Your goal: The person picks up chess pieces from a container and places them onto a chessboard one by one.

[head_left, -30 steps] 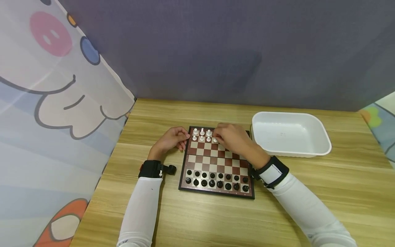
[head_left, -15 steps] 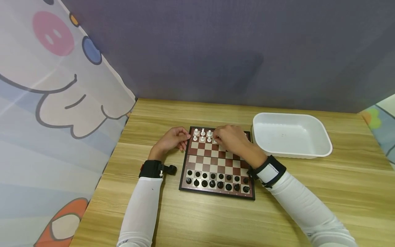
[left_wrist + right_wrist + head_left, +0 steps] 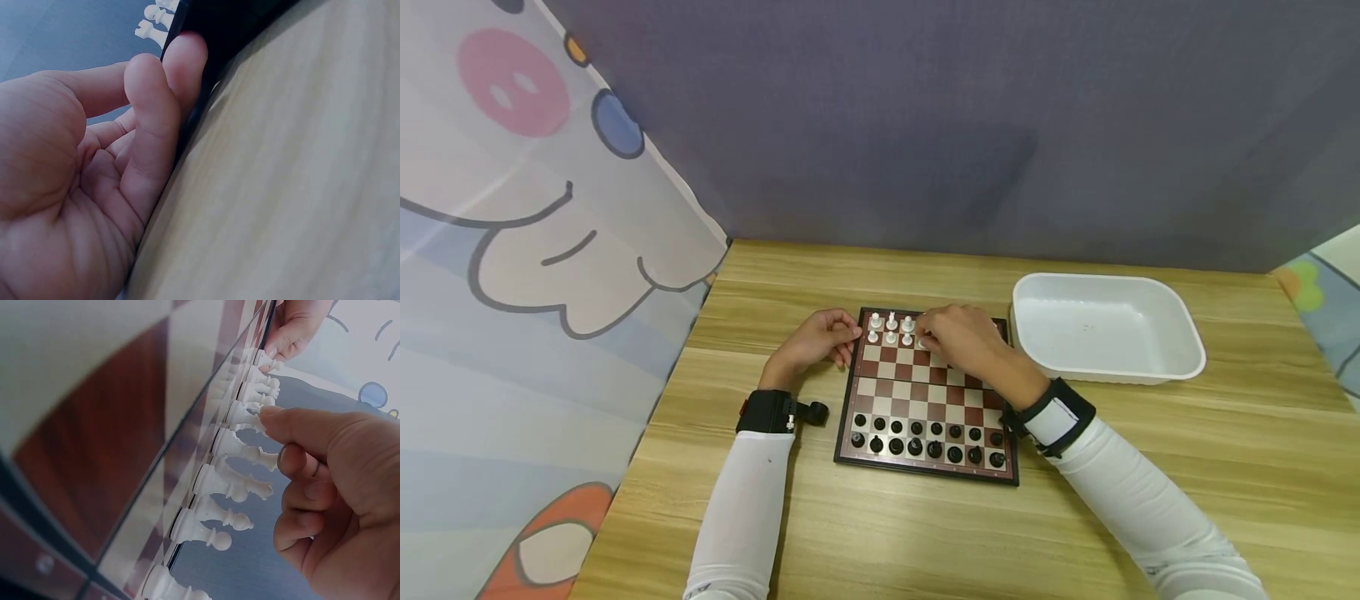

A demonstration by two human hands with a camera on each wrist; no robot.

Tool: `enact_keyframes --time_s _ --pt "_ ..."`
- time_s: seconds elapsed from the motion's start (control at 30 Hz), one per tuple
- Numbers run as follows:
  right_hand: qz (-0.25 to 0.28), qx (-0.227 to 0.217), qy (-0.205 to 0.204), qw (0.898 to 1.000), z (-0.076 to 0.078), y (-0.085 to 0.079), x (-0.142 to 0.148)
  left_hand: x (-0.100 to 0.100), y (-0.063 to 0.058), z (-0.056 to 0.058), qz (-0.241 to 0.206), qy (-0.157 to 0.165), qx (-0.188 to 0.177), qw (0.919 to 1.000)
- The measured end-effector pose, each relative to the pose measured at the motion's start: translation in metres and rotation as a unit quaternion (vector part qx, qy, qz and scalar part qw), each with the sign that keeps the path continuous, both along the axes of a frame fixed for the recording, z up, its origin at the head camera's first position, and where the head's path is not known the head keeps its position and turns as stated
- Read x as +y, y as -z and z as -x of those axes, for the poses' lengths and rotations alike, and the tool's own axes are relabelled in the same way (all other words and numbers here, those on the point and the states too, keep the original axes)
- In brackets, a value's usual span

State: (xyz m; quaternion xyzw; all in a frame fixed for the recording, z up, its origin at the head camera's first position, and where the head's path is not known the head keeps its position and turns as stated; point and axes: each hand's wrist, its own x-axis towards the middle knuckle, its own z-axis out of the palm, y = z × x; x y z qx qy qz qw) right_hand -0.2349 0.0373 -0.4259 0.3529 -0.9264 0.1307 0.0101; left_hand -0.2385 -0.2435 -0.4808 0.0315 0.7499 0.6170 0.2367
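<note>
The chessboard (image 3: 917,392) lies open on the table. My left hand (image 3: 816,337) grips its left edge by the far corner, thumb and finger against the black rim (image 3: 219,31). Over the far rows, my right hand (image 3: 962,337) holds a white pawn (image 3: 245,417) between thumb and finger; the fingers partly hide it. White chess pieces (image 3: 891,321) stand left of this hand, and more show in a line in the right wrist view. Black chess pieces (image 3: 916,446) fill the two near rows.
A white plastic tray (image 3: 1105,325) stands right of the board, close to its far right corner. A grey partition (image 3: 880,125) rises behind the wooden table (image 3: 1150,467). A printed cartoon sheet (image 3: 550,275) hangs along the left side.
My right hand has shifted very slightly left over the white pawns. The left hand stays at the board's edge, and the black pieces keep their places.
</note>
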Motion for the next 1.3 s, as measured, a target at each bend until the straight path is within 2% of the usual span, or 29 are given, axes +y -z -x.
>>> enact_keyframes --time_s 0.17,0.33,0.63,0.8,0.93,1.07,1.17,1.3 --pt "0.009 -0.009 -0.001 1.000 -0.003 -0.006 0.003 -0.002 0.000 0.000 0.004 0.000 0.004 1.0000" --pt "0.034 -0.009 0.017 0.999 -0.004 -0.016 0.014 -0.003 0.001 0.000 0.003 -0.005 0.003 1.0000" --pt "0.108 0.015 0.095 0.989 0.001 -0.038 0.056 -0.003 -0.001 -0.001 0.006 -0.009 -0.001 0.9999" --pt "0.129 0.016 0.142 0.981 0.002 -0.040 0.083 -0.003 -0.002 -0.002 0.010 -0.010 -0.001 0.9999" --pt "0.110 -0.015 0.166 0.980 0.003 -0.036 0.102 -0.004 -0.003 -0.002 0.011 -0.007 0.004 0.9999" --pt "0.068 -0.074 0.169 0.980 0.007 -0.031 0.114 -0.004 -0.003 -0.002 0.011 -0.009 0.006 0.9999" --pt "0.028 -0.131 0.157 0.979 0.009 -0.027 0.121 -0.004 -0.004 -0.003 0.010 -0.009 0.004 0.9999" --pt "-0.009 -0.195 0.114 0.974 0.011 -0.022 0.128 -0.004 -0.004 -0.003 0.008 -0.009 -0.001 0.9999"
